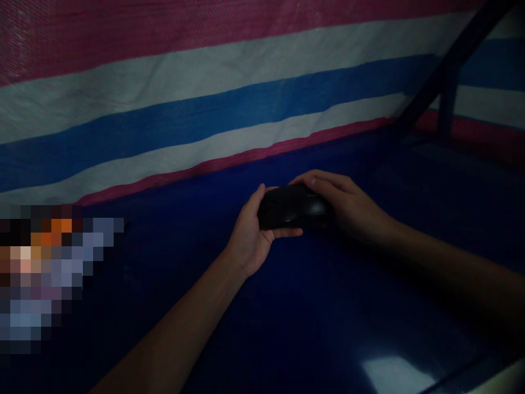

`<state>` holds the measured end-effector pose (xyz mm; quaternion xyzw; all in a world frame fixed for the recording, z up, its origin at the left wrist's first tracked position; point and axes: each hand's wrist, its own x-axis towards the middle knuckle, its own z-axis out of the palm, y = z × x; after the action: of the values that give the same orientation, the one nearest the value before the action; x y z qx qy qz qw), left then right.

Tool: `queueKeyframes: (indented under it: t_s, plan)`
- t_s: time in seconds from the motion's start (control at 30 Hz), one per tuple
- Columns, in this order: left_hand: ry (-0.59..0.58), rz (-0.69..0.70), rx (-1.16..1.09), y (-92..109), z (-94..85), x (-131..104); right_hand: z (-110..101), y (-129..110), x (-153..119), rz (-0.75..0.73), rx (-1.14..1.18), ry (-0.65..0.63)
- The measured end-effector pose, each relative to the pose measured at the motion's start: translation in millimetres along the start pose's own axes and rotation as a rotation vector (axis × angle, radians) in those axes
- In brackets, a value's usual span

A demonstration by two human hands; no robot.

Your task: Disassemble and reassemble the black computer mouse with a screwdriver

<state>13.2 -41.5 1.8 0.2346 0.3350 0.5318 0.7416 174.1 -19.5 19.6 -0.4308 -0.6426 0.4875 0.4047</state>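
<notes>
At mid-view: glossy black object (287, 208), too dark to identify, over blue surface (262, 323) | left hand (248, 235): gripping its left end, fingers underneath | right hand (342, 198): grasping its right end, thumb along top | pink, white and blue striped sheet (197, 120): behind | dark diagonal bar (461, 52): upper right | pale glare (397, 373) on surface: lower right

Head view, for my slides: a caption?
Left hand and right hand hold a black object over blue surface, striped sheeting behind.
</notes>
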Motion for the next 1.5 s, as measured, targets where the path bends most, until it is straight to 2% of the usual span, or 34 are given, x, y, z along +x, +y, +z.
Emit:
queueKeyframes:
  t_s: [0.3, 0.67, 1.5]
  plan:
    - [0.005, 0.035, 0.042, -0.5, -0.9, -1.6, 1.8, -2.0, -2.7, -0.003, -0.043, -0.045]
    - [0.049, 0.029, 0.059, 0.7, 1.9, -2.1, -0.2, -4.4, -2.0, -0.033, -0.113, -0.029]
    - [0.024, 0.024, 0.041, 0.0, -0.1, -1.8, -3.2, -3.9, -0.7, -0.083, -0.182, -0.021]
